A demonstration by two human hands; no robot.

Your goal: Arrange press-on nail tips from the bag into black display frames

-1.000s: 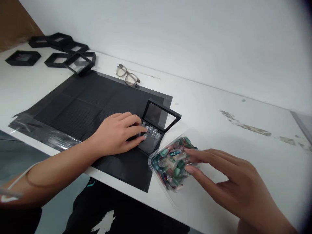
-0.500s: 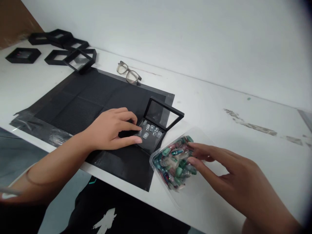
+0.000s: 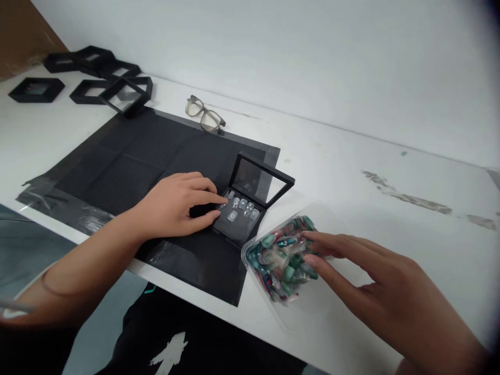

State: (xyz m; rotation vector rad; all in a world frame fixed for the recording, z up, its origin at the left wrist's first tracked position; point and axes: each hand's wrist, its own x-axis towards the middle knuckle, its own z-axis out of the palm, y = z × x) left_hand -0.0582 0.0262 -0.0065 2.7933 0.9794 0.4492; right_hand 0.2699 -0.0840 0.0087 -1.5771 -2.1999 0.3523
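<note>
My left hand (image 3: pixel 177 205) rests at the left side of a black hinged display case (image 3: pixel 244 226), index fingertip on its inner surface and thumb at its near left edge, the two apart. Several grey press-on nails (image 3: pixel 242 203) with white star and heart patterns lie in the case. Its framed clear lid (image 3: pixel 261 179) stands raised. My right hand (image 3: pixel 375 281) reaches over a clear plastic box (image 3: pixel 253 273), thumb and index finger apart at the heap of green, teal and pink press-on nails (image 3: pixel 287 255). Whether its hidden fingers touch any I cannot tell.
A black mat (image 3: pixel 144 151) lies taped to the white table (image 3: pixel 324 161). Eyeglasses (image 3: pixel 203 112) lie behind it. Several black frames (image 3: pixel 125 96) are grouped at the far left, near the wall (image 3: pixel 273 62). Brown tape marks (image 3: pixel 406 195) run along the table's right part.
My left index finger and thumb have shifted slightly to the left on the case, showing more of its surface. My right hand stays over the box, nearly in the same place.
</note>
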